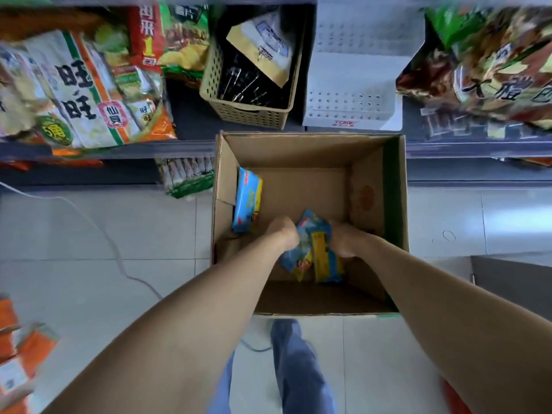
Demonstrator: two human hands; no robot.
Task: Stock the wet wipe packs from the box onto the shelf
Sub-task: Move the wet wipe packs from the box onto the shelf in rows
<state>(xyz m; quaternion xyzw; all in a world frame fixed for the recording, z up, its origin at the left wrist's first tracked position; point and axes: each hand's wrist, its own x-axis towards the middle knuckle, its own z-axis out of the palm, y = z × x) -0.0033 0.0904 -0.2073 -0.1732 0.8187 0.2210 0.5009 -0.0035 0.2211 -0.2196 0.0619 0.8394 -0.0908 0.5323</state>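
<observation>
Head view: pickup step, I judge. Left hand [284,234] and right hand [343,238] clamp packs [316,255] inside the box [395,204]; next, lift them clear to the shelf [463,149] beyond the box.

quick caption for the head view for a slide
Left hand and right hand hold wet wipe packs inside cardboard box.

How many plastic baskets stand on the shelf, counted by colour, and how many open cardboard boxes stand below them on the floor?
Beige basket: 1
White basket: 1
Open cardboard box: 1
Total: 3
</observation>
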